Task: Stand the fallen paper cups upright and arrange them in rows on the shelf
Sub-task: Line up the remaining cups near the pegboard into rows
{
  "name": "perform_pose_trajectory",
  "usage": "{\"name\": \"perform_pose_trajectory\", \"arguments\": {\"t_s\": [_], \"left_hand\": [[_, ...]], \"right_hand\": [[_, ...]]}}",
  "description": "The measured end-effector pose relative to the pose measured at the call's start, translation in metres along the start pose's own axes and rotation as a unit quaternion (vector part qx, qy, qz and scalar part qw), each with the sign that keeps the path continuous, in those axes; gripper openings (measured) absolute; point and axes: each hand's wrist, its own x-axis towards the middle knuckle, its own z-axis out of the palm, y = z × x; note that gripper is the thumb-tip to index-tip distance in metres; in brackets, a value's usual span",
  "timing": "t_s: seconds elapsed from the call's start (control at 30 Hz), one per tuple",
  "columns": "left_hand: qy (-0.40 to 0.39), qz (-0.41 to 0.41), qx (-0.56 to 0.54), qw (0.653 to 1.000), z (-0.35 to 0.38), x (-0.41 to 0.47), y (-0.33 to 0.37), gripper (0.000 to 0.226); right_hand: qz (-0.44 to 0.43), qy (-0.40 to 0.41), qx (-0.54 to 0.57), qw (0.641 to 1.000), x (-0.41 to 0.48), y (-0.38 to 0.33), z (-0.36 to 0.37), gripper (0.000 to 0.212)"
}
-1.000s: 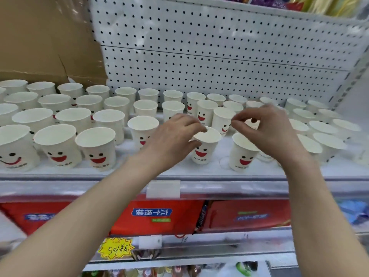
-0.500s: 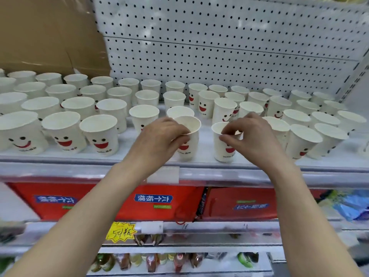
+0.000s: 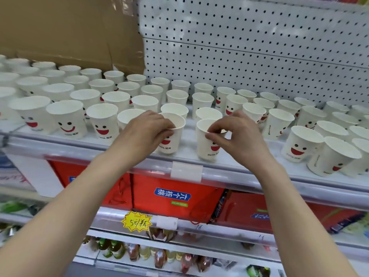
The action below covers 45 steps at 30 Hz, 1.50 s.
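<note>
Several white paper cups with red smiling faces stand upright in rows on the white shelf [image 3: 187, 148]. My left hand [image 3: 143, 134] grips the rim of one upright cup [image 3: 175, 134] at the shelf's front edge. Just to its right, my right hand [image 3: 235, 136] pinches the rim of a second upright cup [image 3: 205, 146]. Both cups stand on the shelf, a small gap apart. At the right, several cups [image 3: 331, 156] lean against each other, tilted.
A white pegboard [image 3: 249, 47] backs the shelf, with a cardboard sheet [image 3: 69, 31] at the back left. A clear price holder [image 3: 186, 170] clips to the shelf's front rail. Red boxes [image 3: 171, 196] fill the shelf below, bottles [image 3: 139, 250] the lowest one.
Both hands have drawn their cups forward and left to the shelf's front edge, side by side. The camera has also shifted, so more of the left rows shows.
</note>
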Motion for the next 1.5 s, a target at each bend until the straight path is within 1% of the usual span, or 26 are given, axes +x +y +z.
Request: {"name": "perform_pose_trajectory", "arguments": {"t_s": [0.07, 0.13, 0.3, 0.4, 0.5, 0.7, 0.8, 0.87, 0.93, 1.0, 1.07, 1.17, 1.27, 1.37, 1.5], "left_hand": [[-0.006, 0.014, -0.006, 1.0, 0.003, 0.003, -0.001, 0.013], [-0.014, 0.015, -0.015, 1.0, 0.005, 0.005, -0.001, 0.009], [-0.031, 0.013, -0.029, 0.999, 0.007, 0.003, -0.005, 0.01], [-0.034, 0.016, -0.034, 0.999, 0.006, 0.004, -0.006, 0.016], [-0.037, 0.008, -0.039, 0.999, 0.004, 0.005, -0.003, 0.012], [-0.047, -0.011, -0.018, 0.999, 0.002, 0.007, 0.002, 0.015], [-0.049, -0.009, -0.016, 0.999, 0.004, 0.006, -0.001, 0.019], [-0.034, -0.008, -0.025, 0.999, 0.003, 0.007, -0.004, 0.026], [-0.007, -0.003, -0.03, 1.0, -0.001, 0.014, -0.007, 0.028], [0.017, -0.002, -0.023, 1.0, -0.007, 0.028, -0.013, 0.022], [0.019, -0.012, -0.006, 1.0, -0.013, 0.051, -0.021, 0.019], [-0.042, -0.043, 0.034, 0.998, -0.015, 0.09, -0.038, 0.025], [-0.117, -0.043, 0.087, 0.988, -0.011, 0.12, -0.052, 0.028], [-0.171, -0.027, 0.103, 0.98, 0.0, 0.135, -0.057, 0.027], [-0.185, -0.006, 0.123, 0.975, 0.015, 0.141, -0.06, 0.018]], "right_hand": [[-0.001, -0.006, -0.002, 1.0, 0.0, 0.003, 0.005, 0.003], [0.001, -0.013, -0.003, 1.0, -0.001, 0.005, 0.007, 0.004], [0.011, -0.021, 0.004, 1.0, -0.003, 0.005, 0.006, 0.004], [0.017, -0.024, 0.002, 1.0, -0.002, 0.005, 0.005, 0.006], [0.019, -0.03, -0.007, 0.999, 0.0, 0.004, 0.005, 0.008], [0.027, -0.06, 0.012, 0.998, 0.001, 0.003, 0.006, 0.01], [0.023, -0.07, 0.02, 0.997, 0.002, 0.002, 0.004, 0.017], [0.038, -0.055, 0.043, 0.997, 0.004, 0.002, -0.001, 0.021], [0.061, -0.018, 0.064, 0.996, 0.012, 0.006, -0.01, 0.016], [0.073, 0.013, 0.047, 0.996, 0.028, 0.015, -0.018, 0.012], [0.106, 0.007, 0.014, 0.994, 0.05, 0.027, -0.022, 0.014], [0.179, -0.065, -0.057, 0.98, 0.081, 0.044, -0.016, 0.025], [0.201, -0.123, -0.078, 0.969, 0.099, 0.049, -0.002, 0.023], [0.206, -0.146, -0.085, 0.964, 0.109, 0.054, 0.01, 0.017], [0.214, -0.143, -0.086, 0.962, 0.116, 0.061, 0.021, 0.005]]}}
